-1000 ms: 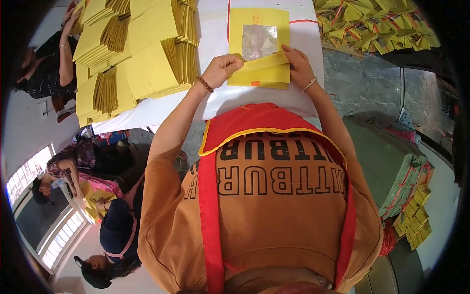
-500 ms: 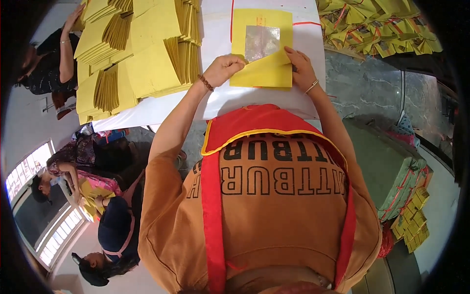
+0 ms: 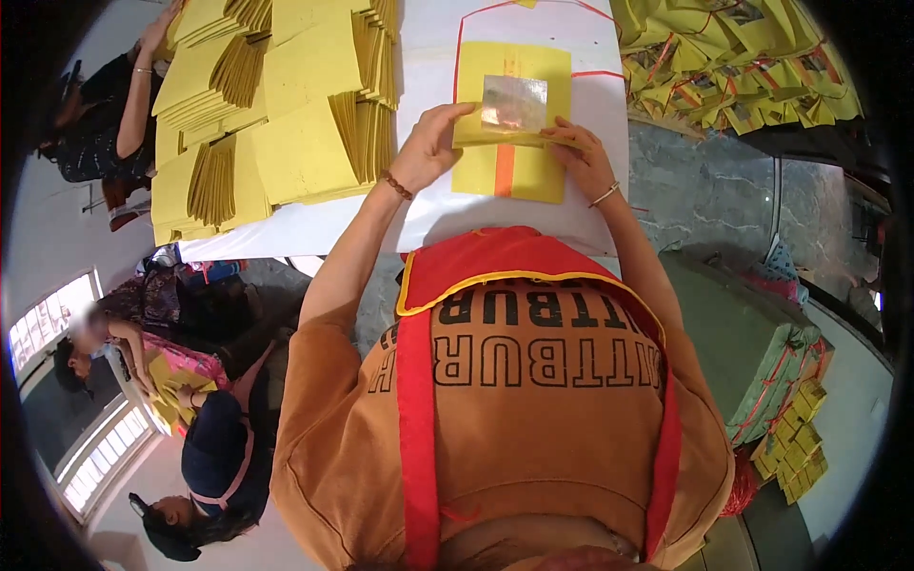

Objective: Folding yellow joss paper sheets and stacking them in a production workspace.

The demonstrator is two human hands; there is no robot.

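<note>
On the white table in front of me lies yellow paper (image 3: 541, 179) with an orange stripe (image 3: 505, 171) and a shiny silver square (image 3: 515, 103). A narrow raised fold crosses it just below the square. My left hand (image 3: 428, 147) is at the paper's left edge, thumb and fingers apart, its fingertips beside the square. At the right end of the fold, the fingers of my right hand (image 3: 583, 160) close on the paper's edge.
Stacks of folded yellow paper (image 3: 314, 143) fill the table's left side. Red string (image 3: 459, 57) lies around the sheet. More yellow bundles (image 3: 733, 76) are at upper right, a green wrapped bale (image 3: 743, 333) at right. Other people (image 3: 224, 447) work at left.
The yellow flap that covered the lower part has lifted into a narrow fold, baring the orange stripe beneath. My left fingers have opened from a pinch. My right fingers have moved onto the fold.
</note>
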